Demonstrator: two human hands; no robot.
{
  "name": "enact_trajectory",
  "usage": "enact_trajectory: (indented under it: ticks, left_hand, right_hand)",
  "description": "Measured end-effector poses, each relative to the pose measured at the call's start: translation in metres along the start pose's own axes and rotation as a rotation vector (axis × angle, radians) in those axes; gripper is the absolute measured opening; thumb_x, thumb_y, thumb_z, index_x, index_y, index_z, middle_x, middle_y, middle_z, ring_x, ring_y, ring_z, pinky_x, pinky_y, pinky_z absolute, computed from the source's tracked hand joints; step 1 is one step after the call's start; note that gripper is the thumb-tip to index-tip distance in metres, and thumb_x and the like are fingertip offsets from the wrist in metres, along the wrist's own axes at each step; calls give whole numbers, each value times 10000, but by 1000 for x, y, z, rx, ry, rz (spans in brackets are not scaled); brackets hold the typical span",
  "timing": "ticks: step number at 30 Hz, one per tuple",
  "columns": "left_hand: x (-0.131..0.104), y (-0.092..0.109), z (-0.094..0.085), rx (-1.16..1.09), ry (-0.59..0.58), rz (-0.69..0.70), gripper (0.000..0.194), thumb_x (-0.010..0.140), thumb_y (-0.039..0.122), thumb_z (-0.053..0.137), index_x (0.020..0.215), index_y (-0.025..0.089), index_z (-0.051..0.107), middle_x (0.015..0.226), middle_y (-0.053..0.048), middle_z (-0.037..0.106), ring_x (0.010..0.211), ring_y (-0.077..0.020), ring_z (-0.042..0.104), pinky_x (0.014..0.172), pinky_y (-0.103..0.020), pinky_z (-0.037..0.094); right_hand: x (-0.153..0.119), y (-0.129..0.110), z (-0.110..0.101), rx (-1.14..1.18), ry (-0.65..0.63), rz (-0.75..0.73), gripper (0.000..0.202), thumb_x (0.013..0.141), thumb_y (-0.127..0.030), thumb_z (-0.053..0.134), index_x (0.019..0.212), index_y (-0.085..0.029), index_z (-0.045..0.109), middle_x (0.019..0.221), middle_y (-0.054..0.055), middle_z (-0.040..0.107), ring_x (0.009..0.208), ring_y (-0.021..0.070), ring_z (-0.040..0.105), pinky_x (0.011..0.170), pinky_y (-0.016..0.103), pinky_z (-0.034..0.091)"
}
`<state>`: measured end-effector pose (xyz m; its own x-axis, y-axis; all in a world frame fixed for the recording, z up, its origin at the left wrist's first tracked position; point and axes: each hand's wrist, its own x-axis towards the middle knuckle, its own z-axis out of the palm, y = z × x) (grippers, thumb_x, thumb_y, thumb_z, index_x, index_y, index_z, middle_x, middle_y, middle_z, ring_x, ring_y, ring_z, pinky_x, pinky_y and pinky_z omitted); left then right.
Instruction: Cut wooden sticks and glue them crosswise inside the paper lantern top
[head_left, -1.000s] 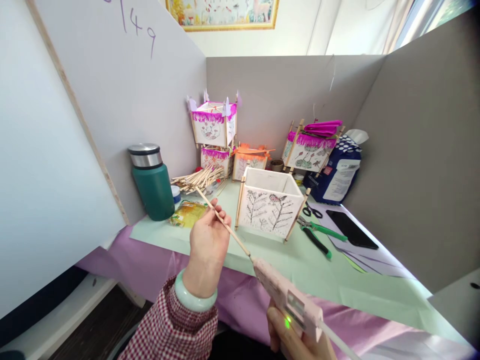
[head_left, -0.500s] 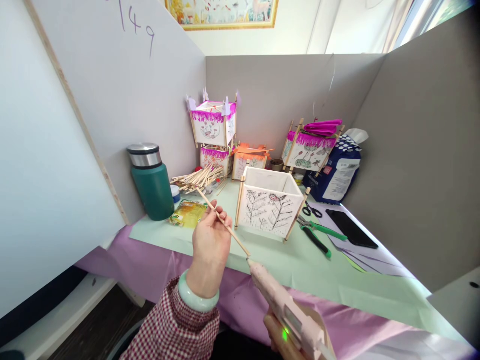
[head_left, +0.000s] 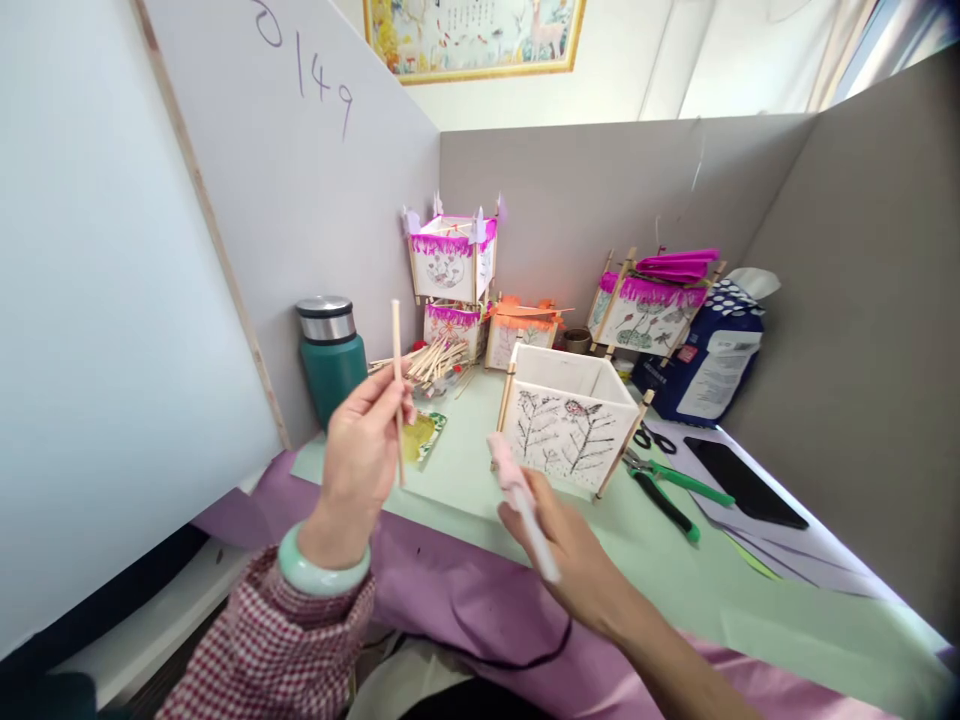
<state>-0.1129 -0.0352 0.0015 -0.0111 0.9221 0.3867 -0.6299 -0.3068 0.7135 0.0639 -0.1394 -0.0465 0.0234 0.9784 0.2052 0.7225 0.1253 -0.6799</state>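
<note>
My left hand (head_left: 360, 455) pinches a thin wooden stick (head_left: 398, 400) held nearly upright above the table's near left part. Closed round the handle of a pale pink glue gun (head_left: 513, 478) is my right hand (head_left: 562, 540); a white glue rod sticks out of the gun's back end. Just behind the gun stands a white box-shaped lantern (head_left: 559, 430) with wooden corner posts and dark tree drawings. A yellow-green packet (head_left: 424, 437) lies beyond the stick, partly hidden by my left hand. Farther back rests a heap of wooden sticks (head_left: 435, 362).
A green thermos (head_left: 334, 365) stands at the left partition. Decorated lanterns (head_left: 452, 265) stand at the back, one more (head_left: 649, 315) at back right beside a blue tissue pack (head_left: 705, 365). Green-handled pliers (head_left: 667, 490), scissors (head_left: 655, 438) and a black phone (head_left: 745, 482) lie at right.
My left hand has moved left and turned the stick from slanted to nearly upright. The glue gun has left the stick's end and swung up and away, pointing toward the lantern.
</note>
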Motion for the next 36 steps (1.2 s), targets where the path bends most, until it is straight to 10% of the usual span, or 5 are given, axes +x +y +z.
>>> enact_trajectory:
  ticks: [8,14,21,27,36]
  left_hand:
    - [26,34,13,251,-99,71,195,694,164,723,888,159,742,726,-6,646,600,-75,523,576,-198,450]
    - [35,24,32,296,-159,8,183,695,167,744,877,153,740,852,-74,713,723,-148,634,624,-233,507]
    - [55,26,75,167,-290,-46,125,683,36,719,789,102,714,677,-54,660,468,-66,503,414,-179,360]
    - [65,3,123,159,-477,-207,80,702,49,716,763,92,686,610,-49,612,462,-83,517,442,-212,400]
    - [79,-21,159,204,-511,-345,107,746,11,656,670,87,660,547,-44,549,405,-52,410,362,-197,203]
  right_hand:
    - [114,-28,81,-390,-16,58,368,905,-295,420,1178,-73,529,1104,216,626,994,327,607,796,419,462]
    - [109,-23,84,-488,16,14,421,879,-399,500,1141,-82,592,1089,212,629,1021,341,587,810,429,462]
    - [40,-20,3,-435,217,-208,258,917,-304,450,872,-183,673,877,70,660,795,196,611,672,291,427]
    - [47,-30,-102,-61,527,-238,251,891,-347,501,825,-183,680,710,7,616,628,125,521,601,254,365]
    - [99,-36,-158,171,129,-90,267,827,-317,550,594,-186,538,512,-48,373,468,75,314,434,233,217]
